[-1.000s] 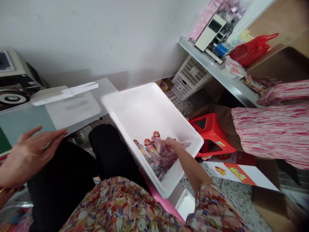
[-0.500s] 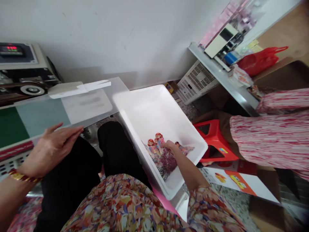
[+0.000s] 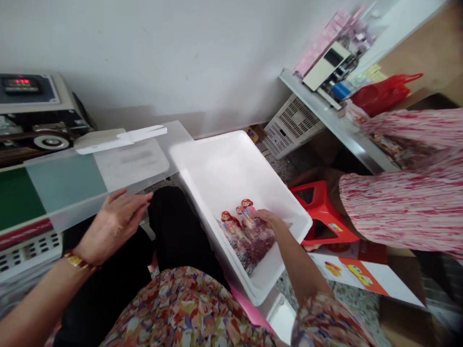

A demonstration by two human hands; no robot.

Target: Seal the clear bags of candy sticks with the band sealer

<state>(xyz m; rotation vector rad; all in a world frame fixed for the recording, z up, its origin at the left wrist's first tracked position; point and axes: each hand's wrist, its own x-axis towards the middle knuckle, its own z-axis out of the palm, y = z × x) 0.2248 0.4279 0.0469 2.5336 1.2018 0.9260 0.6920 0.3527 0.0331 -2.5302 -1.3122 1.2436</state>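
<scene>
My right hand is inside a white plastic tub, its fingers closed on the edge of a clear packet with a red-haired doll figure. A similar doll packet lies just left of it. Below them spreads a heap of shiny clear packets with dark red contents, partly hidden by my right forearm. My left hand hovers above my knee, near the edge of a belt table. Nothing is in it, and its fingers are stretched out.
A machine with a red digital display stands at the left behind the belt table with white strips. At the right are a red stool, a person in a pink-streaked top, a metal bench and white crates.
My left hand has moved right, towards my knee. My right hand has shifted slightly right in the tub, and the doll packet beside it moved along. The other person has leaned towards the bench.
</scene>
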